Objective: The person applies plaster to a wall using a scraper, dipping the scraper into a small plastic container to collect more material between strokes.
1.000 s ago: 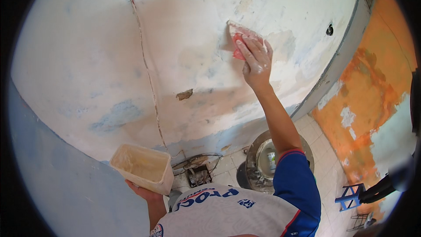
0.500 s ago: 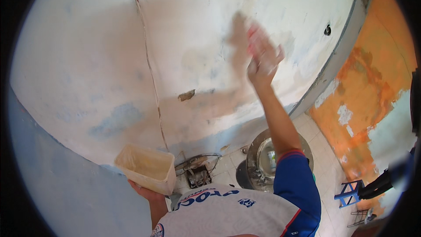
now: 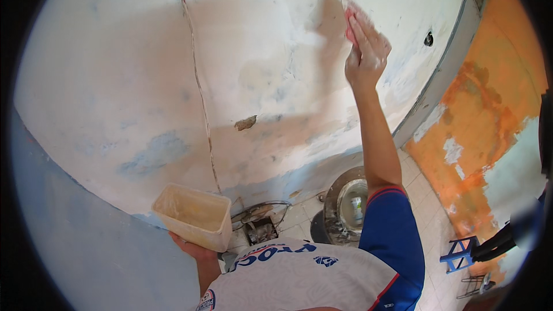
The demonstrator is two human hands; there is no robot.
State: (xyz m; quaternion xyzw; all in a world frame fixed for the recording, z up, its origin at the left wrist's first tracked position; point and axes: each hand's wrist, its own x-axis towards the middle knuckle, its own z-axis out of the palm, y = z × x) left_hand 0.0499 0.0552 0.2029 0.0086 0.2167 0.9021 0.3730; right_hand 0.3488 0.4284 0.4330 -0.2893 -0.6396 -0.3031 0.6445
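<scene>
My right hand point(image 3: 368, 52) is raised at the upper right, its fingers closed round a red-handled putty knife point(image 3: 349, 26). The thin blade points up against the whitish, patchy wall point(image 3: 247, 52); motion smears it, so whether its edge touches the wall is unclear. Low on the left, my left hand point(image 3: 193, 250) supports a cream-coloured rectangular plastic tub point(image 3: 196, 231) from beneath. The tub is tilted, its mouth turned up, with pale residue on its inner walls. Most of my left fingers are hidden under it.
A cable point(image 3: 201, 98) runs down the wall, left of a chipped hole point(image 3: 246, 122). A large round bucket point(image 3: 331, 210) stands on the tiled floor point(image 3: 429, 222) below my right arm. A blue stool point(image 3: 458, 255) is at the right, by an orange peeling wall point(image 3: 461, 115).
My right hand and the putty knife have moved up and to the right along the wall. The tub in my left hand has stayed almost where it was.
</scene>
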